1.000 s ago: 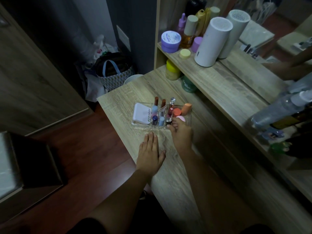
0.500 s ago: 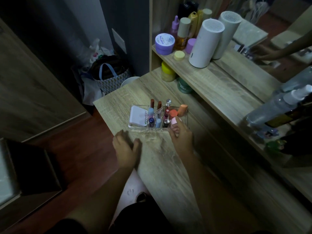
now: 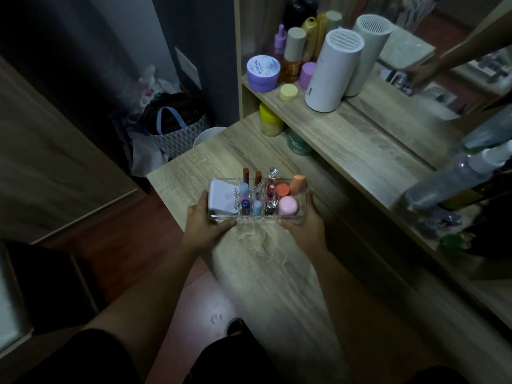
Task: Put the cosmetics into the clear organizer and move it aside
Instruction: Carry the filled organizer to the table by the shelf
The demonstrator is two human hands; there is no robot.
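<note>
The clear organizer (image 3: pixel 256 218) rests on the wooden dressing table (image 3: pixel 266 261), near its left end. It holds a white compact (image 3: pixel 223 201), several lipsticks and small bottles (image 3: pixel 250 195) standing in the middle slots, an orange sponge (image 3: pixel 296 183) and a pink round pot (image 3: pixel 288 205). My left hand (image 3: pixel 203 227) grips its left end, thumb along the near edge. My right hand (image 3: pixel 303 225) grips its right end the same way.
A shelf (image 3: pixel 346 128) behind carries a purple jar (image 3: pixel 263 73), bottles and a white cylinder device (image 3: pixel 332 70). A yellow-lidded jar (image 3: pixel 270 120) and a green jar (image 3: pixel 297 146) stand under it. A mirror (image 3: pixel 443 87) is at right, bags on the floor (image 3: pixel 171 128) at left.
My left hand came up from the table edge and took hold of the organizer's left end. My right hand shifted from the pink pot to the organizer's right end.
</note>
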